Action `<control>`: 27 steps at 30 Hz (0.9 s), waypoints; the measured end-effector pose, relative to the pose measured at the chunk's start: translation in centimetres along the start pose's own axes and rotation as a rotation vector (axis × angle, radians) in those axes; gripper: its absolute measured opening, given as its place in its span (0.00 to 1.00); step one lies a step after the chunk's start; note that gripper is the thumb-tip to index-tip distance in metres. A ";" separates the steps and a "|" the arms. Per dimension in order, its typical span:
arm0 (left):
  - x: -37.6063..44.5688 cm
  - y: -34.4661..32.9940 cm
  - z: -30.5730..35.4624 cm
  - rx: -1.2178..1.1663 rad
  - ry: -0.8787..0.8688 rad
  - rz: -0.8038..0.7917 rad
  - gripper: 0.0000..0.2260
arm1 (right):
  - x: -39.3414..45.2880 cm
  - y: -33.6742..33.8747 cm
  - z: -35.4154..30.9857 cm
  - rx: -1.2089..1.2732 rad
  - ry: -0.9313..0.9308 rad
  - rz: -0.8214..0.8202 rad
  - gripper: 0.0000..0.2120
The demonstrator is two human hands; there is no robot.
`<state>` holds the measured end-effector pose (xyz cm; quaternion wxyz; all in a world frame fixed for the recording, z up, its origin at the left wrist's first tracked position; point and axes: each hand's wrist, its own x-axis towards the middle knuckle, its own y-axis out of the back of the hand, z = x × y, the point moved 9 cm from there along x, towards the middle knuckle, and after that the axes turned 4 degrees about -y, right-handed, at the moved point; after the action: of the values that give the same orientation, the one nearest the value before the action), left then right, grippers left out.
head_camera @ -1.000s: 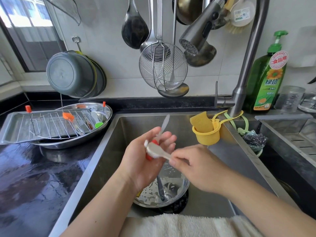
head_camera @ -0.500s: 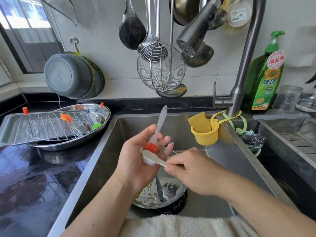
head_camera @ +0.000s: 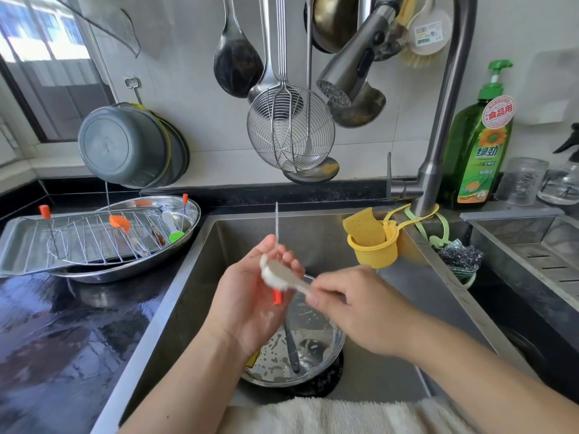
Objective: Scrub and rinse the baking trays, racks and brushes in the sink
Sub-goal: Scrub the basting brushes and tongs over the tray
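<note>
I have both hands over the sink [head_camera: 200, 277]. My left hand [head_camera: 247, 296] cups a pastry brush with an orange head [head_camera: 277, 297], its pale handle sticking up past the fingers. My right hand [head_camera: 360, 311] pinches the handle of a white scrubbing brush [head_camera: 279, 274], bristles pressed into the left palm. Below sits a soapy steel bowl [head_camera: 326, 349]. On the counter's left, a wire rack [head_camera: 94, 236] rests on a baking tray [head_camera: 18, 242].

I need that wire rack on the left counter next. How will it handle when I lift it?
The wire rack is thin metal rods, so probably light and stiff. It lies across the flat tray and oval dish, and may scrape or snag. The brushes lying on it would likely slide off.
</note>
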<state>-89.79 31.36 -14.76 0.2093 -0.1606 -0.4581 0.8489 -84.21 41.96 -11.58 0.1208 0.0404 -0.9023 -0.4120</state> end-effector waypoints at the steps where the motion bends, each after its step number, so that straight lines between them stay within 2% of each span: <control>1: -0.1 -0.1 -0.1 -0.014 0.002 0.012 0.03 | 0.1 0.5 0.3 -0.008 -0.016 0.071 0.16; 3: -0.3 -0.2 -0.2 -0.047 -0.002 0.059 0.06 | 0.4 0.3 0.6 -0.041 -0.054 0.098 0.16; 7: -0.5 0.4 0.0 -0.079 -0.044 0.173 0.11 | 0.4 -1.7 -0.1 -0.130 -0.087 -0.021 0.18; 13: -0.3 0.4 -0.2 0.001 -0.076 0.129 0.22 | 0.0 -1.2 -1.1 -0.206 -0.044 -0.079 0.21; 18: -0.5 -0.4 -0.3 -0.091 -0.052 0.087 0.27 | -0.3 -1.8 -1.6 -0.089 -0.013 -0.153 0.21; 21: -0.5 -0.5 0.0 -0.174 -0.067 0.088 0.25 | -0.2 -2.2 -1.8 -0.028 -0.005 -0.188 0.20; 25: -1.0 -1.1 0.4 -0.180 -0.077 0.053 0.09 | -0.3 -2.3 -2.1 0.014 0.023 -0.199 0.20; 27: -1.0 -1.2 0.2 -0.153 -0.050 0.029 0.06 | -0.4 -2.3 -2.1 0.032 0.029 -0.216 0.20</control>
<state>-88.72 31.31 -13.55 0.1727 -0.1616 -0.5244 0.8180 -83.39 38.97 -12.10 0.0879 0.1452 -0.8973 -0.4075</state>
